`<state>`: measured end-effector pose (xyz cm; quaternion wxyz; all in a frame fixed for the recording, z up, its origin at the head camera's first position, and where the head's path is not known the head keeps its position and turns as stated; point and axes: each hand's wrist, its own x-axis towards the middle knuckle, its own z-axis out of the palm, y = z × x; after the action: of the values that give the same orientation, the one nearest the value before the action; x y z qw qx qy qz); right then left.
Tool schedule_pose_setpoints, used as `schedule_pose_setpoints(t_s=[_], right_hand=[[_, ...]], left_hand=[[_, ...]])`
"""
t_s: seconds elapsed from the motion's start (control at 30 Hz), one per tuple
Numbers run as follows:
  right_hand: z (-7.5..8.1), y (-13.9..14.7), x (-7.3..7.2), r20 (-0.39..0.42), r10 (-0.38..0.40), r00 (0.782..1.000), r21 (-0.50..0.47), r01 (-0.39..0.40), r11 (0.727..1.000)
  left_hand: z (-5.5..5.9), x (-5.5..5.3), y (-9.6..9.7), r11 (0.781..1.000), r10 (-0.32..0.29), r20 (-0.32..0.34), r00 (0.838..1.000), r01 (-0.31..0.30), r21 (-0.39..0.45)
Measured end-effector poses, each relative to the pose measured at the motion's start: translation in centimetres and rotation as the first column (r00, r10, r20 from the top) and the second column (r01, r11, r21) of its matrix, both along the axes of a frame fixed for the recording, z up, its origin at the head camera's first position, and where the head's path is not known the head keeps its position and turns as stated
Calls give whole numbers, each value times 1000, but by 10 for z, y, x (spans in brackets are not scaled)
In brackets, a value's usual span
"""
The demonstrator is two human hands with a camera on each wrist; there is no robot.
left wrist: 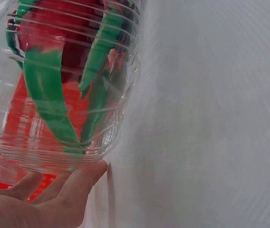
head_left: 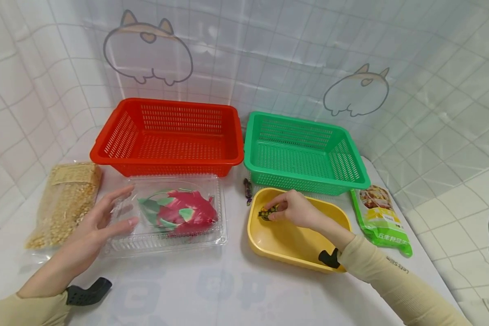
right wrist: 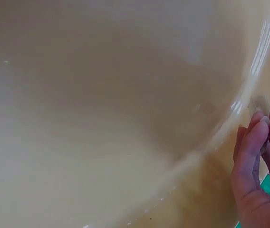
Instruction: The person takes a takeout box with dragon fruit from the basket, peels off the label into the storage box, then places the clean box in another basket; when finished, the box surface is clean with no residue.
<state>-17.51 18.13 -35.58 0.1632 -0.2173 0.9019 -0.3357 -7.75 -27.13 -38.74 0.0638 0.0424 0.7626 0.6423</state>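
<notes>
White tabletop point(head_left: 187, 276) below, right hand point(head_left: 298, 209) pinches a small packet point(head_left: 265, 214) (left hand point(head_left: 87, 233) spread).

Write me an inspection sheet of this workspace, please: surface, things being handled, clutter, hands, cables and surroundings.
Surface: white table with faint printed lettering.
Job's things: small packet over the inside of the yellow basin; clear box holding a dragon fruit.
Clutter: red basket behind the box; green basket behind the basin; kernel bag at far left; green bag right of the basin; dark piece between box and basin.
Hands: right hand pinches the packet; left hand at the box's left end, thumb and fingers apart.
Cables: nothing seen.
Surroundings: pale grid-patterned sheet with cartoon animals.
</notes>
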Motion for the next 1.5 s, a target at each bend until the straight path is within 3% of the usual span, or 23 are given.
schedule_pose_setpoints(t_s=[0.27,0.4,0.8,1.1,1.5], right_hand=[[-5,-2,-1,-38,24,999,31,-23,999],[-7,-3,-2,-112,54,992,73,-46,996],[-15,-7,0,-271,124,955,133,-90,987],[-19,-16,6,-382,137,914,225,-51,973],[-18,-23,11,-371,118,921,268,-16,963]], left_hand=[[1,0,0,1000,-1,4,1000,1,-9],[1,0,0,1000,1,16,1000,0,-26],[2,0,0,999,-9,25,1000,10,-35],[1,0,-1,999,-14,15,1000,15,-38],[-1,0,-1,1000,-9,4,1000,9,-24]])
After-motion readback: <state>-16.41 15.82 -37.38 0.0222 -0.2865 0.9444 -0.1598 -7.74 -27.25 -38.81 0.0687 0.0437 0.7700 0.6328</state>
